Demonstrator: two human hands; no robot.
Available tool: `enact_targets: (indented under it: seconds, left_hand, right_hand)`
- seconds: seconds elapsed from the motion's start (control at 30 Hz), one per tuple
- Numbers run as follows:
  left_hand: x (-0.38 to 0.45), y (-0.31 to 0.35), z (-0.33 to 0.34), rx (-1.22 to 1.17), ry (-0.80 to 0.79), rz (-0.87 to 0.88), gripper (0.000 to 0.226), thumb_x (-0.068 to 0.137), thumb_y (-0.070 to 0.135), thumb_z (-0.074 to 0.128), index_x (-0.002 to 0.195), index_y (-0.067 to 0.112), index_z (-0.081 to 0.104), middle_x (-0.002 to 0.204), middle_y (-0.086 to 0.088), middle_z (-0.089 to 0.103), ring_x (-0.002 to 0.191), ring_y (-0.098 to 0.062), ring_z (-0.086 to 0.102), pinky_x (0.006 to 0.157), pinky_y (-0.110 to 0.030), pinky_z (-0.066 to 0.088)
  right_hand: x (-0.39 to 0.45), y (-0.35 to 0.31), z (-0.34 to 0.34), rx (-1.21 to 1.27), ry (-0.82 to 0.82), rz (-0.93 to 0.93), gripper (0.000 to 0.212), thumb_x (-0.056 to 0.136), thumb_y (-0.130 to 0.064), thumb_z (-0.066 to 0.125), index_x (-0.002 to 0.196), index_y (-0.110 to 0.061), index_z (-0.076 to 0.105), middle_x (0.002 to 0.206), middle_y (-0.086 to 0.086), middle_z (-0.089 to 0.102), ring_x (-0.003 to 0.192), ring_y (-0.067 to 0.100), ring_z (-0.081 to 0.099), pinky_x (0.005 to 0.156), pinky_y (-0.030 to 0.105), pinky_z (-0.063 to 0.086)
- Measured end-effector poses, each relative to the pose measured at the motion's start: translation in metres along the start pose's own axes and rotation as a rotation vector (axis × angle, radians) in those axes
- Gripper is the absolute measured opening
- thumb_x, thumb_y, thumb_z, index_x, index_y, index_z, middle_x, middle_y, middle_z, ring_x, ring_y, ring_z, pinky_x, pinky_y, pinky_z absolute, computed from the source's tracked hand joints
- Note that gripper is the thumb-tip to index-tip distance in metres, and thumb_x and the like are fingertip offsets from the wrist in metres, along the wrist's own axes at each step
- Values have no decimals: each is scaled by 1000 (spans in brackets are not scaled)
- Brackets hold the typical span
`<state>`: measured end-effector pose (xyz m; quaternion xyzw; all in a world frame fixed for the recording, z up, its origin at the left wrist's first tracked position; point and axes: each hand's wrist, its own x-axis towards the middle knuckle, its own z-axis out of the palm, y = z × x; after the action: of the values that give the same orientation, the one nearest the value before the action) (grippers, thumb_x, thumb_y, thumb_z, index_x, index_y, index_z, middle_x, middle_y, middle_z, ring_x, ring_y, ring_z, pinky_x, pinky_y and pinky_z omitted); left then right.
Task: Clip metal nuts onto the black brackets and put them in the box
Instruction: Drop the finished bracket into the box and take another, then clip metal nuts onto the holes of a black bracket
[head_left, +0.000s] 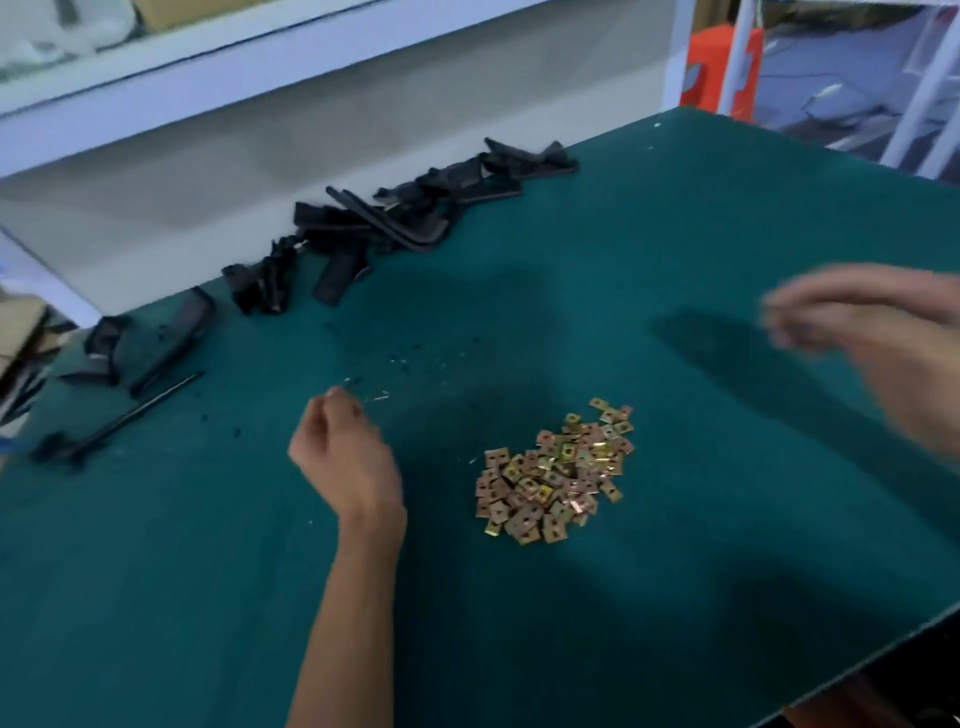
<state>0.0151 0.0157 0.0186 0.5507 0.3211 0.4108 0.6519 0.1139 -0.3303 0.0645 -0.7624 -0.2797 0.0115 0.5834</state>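
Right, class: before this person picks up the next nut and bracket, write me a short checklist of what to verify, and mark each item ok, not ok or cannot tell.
1. Nuts available: ok. A pile of brass-coloured nuts lies on the green table.
2. Brackets available: ok. Black brackets are strewn along the far edge.
3. Left hand free: cannot tell. Its fingers are curled, and whether they hold something is hidden.
4. Right hand free: cannot tell. It is blurred above the table.
5. Box in place: cannot tell. No box clearly shows.
6. Small black specks near the left hand: not ok. Sweep them away.
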Motion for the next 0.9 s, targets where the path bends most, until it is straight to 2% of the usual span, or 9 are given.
enact_targets:
  seconds: [0.1,0.17,0.27,0.37,0.47,0.57,0.67,0.8,0.9]
  left_hand:
    - [6,-6,5,150,-102,168,40,93,13,49,60,20,27,56,12,25,55,-9,20,48,-27,18]
    - [17,-13,5,134,-99,170,37,92,13,49,61,12,28,56,8,26,55,-12,21,48,-29,19]
    - [26,-17,2,56,-97,140,34,89,14,49,65,2,29,61,-4,24,60,-23,18,51,-36,17]
    - [30,-19,3,138,-143,221,39,94,12,51,62,6,28,57,4,25,55,-14,22,48,-28,20]
    - [31,-18,6,214,-188,250,45,97,10,50,59,17,26,53,14,25,51,-8,21,46,-25,21]
    - [32,-19,6,217,-195,233,47,96,10,49,58,23,26,50,16,25,49,-6,20,45,-24,21]
    - [31,-18,5,226,-192,227,46,97,12,49,58,22,28,50,16,26,49,-6,21,45,-24,21]
    - [33,-22,3,241,-137,215,38,97,16,52,62,3,40,53,13,30,52,-6,25,48,-24,26]
    - [35,-21,3,139,-180,98,26,96,19,53,73,7,53,61,10,38,57,-9,32,54,-28,30]
  right_hand:
    - [94,-5,81,-235,-152,-147,14,92,-19,70,102,-14,79,131,4,66,120,20,61,99,24,45]
    - [157,12,139,-500,-213,-151,24,93,-10,65,112,-16,77,151,-1,50,139,16,47,115,24,31]
    - [232,32,199,-757,-346,-81,47,90,-13,59,137,-10,63,168,-5,21,155,17,18,123,40,30]
    - [288,52,238,-1094,-421,-106,32,91,-20,60,115,-5,74,173,-6,2,158,24,2,123,51,28]
    - [318,61,256,-1243,-433,-60,29,90,-29,62,100,-5,75,173,2,6,158,31,1,121,59,21]
    - [328,66,254,-1359,-377,-57,34,90,-31,60,107,-5,73,169,8,19,156,33,10,118,60,22]
    - [323,61,237,-1404,-191,-32,45,83,-27,57,114,3,68,159,12,31,153,33,13,113,58,28]
    - [291,45,196,-1380,50,-74,50,70,-21,62,109,10,61,161,7,22,155,37,5,114,62,27]
    - [256,29,155,-1281,118,-354,40,79,-22,57,107,5,50,163,1,19,150,43,16,100,61,33]
